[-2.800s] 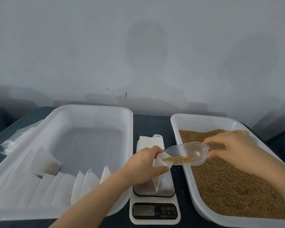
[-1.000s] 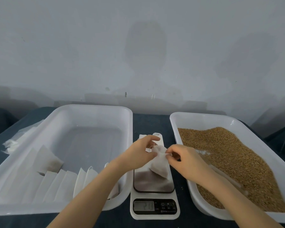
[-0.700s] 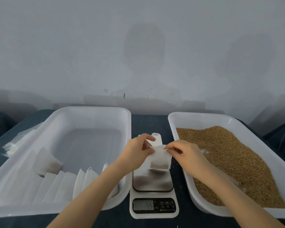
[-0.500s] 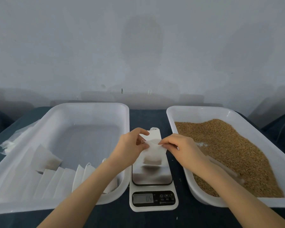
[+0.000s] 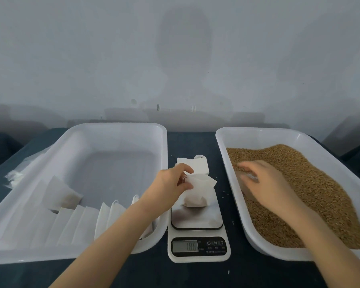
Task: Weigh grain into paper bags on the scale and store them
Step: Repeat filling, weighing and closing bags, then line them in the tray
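Change: right hand (image 5: 264, 179) has left the paper bag (image 5: 197, 194) and gone right, into the grain tray (image 5: 222, 154); only the left hand (image 5: 170, 183) keeps hold.
Storage tray (image 5: 116, 126): white, on the left, filled bags (image 5: 71, 225) leaning in a row along its near wall.
Left hand: thumb and fingers pinch the paper bag's gathered top.
Paper bag: upright on the scale (image 5: 197, 248) platform (display digits too blurred to read).
Empty bags (image 5: 192, 165): flat stack just beyond the scale.
Right hand: low over the grain (image 5: 320, 194), fingers bent above a clear scoop (image 5: 245, 183); blurred, so whether it grips cannot be told.
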`<state>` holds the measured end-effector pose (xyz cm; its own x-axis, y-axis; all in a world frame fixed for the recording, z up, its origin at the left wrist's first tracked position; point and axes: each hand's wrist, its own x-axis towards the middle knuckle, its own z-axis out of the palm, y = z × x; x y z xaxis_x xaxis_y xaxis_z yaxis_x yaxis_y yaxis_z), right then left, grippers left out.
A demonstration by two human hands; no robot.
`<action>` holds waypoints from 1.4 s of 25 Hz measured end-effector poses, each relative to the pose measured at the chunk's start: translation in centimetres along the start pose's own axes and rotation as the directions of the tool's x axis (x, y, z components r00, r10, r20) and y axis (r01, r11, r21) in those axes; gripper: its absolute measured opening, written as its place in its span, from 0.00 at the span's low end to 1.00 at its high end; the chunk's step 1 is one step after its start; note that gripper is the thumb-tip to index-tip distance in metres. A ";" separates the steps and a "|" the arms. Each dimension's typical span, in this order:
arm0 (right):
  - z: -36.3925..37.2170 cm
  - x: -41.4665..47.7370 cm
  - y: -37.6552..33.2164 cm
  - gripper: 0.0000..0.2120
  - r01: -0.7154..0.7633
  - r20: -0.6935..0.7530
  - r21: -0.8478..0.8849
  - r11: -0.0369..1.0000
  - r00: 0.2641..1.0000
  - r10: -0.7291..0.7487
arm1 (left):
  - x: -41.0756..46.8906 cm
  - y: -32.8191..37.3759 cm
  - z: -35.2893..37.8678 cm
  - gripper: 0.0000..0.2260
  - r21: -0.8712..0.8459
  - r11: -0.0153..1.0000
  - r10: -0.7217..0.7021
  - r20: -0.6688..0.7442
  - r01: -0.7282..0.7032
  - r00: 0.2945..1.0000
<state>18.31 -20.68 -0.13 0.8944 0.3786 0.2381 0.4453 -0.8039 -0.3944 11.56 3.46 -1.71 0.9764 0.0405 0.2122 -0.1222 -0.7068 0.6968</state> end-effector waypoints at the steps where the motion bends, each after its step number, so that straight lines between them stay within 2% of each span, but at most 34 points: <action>1: -0.6 0.0 1.3 0.19 -0.089 0.070 -0.168 0.982 0.992 0.102 | 0.0 0.0 0.0 0.13 0.000 1.000 -0.002 0.000 0.002 1.000; 3: -1.6 -0.3 3.7 0.22 -0.200 0.172 -0.454 0.868 0.936 0.306 | 0.0 0.0 0.1 0.13 0.001 1.000 -0.004 0.002 0.004 1.000; 4: -1.9 -0.5 4.7 0.24 -0.225 0.198 -0.521 0.823 0.906 0.373 | 0.0 0.0 0.1 0.12 0.005 1.000 -0.004 0.004 0.004 1.000; 7: -1.9 -0.9 6.0 0.27 -0.278 0.266 -0.487 0.828 0.855 0.444 | 0.0 0.0 0.1 0.12 0.008 1.000 -0.009 0.004 0.009 1.000; 10: -1.4 -1.2 5.8 0.21 -0.288 0.302 -0.403 0.869 0.854 0.424 | 0.0 0.0 0.1 0.12 0.011 1.000 -0.011 0.002 0.011 1.000; 14: -1.0 -1.0 5.9 0.14 -0.318 0.282 -0.340 0.885 0.863 0.419 | -0.1 0.0 0.1 0.12 0.006 1.000 -0.005 0.001 0.005 1.000; 17: -1.1 -1.0 6.1 0.12 -0.364 0.236 -0.241 0.900 0.877 0.418 | 0.0 -0.1 0.1 0.12 0.009 1.000 -0.008 0.003 0.008 1.000; 21: -1.8 -1.2 6.4 0.07 -0.344 0.179 -0.212 0.915 0.907 0.382 | 0.0 -0.1 0.2 0.12 0.013 1.000 -0.002 0.001 0.002 1.000; 31: -3.2 -1.6 8.3 0.05 -0.247 0.092 -0.421 0.873 0.945 0.312 | -0.1 -0.1 0.1 0.12 0.022 1.000 0.000 0.000 0.000 1.000; 35: -2.4 -1.6 7.6 0.06 -0.184 0.122 -0.450 0.874 0.957 0.264 | -0.1 -0.1 0.1 0.12 0.020 1.000 0.002 -0.003 -0.001 1.000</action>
<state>20.19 -28.55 -1.34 0.9785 0.2056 0.0154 0.2054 -0.9786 0.0112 11.51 3.42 -1.89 0.9756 0.0416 0.2154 -0.1200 -0.7208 0.6827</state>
